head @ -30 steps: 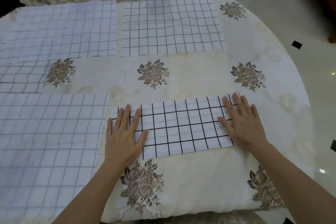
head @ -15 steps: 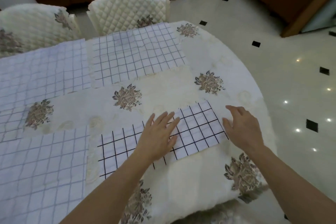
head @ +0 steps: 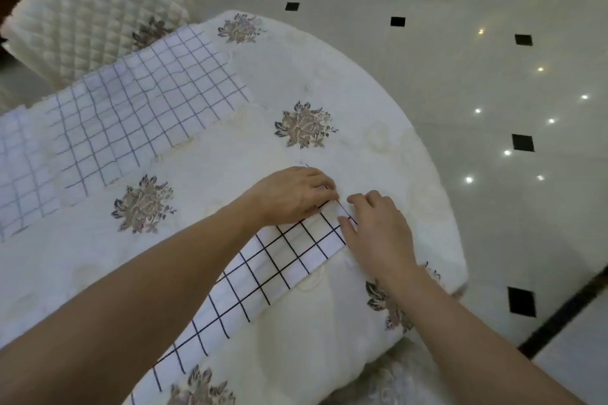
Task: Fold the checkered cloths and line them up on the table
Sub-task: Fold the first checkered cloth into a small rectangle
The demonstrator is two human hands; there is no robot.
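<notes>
Left hand (head: 296, 196) moved right, narrow black-gridded cloth (head: 289, 253)

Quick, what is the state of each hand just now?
Left hand: pinches the far corner of the black-checked cloth.
Right hand: pinches the same cloth's short edge, thumb on top.

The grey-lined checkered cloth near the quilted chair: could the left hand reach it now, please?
Probably yes: the left hand holds the black-lined cloth, and only bare tablecloth lies between it and the grey-lined cloth.

Floral-clothed table (head: 378, 102) under checkered cloths (head: 148, 108)
</notes>
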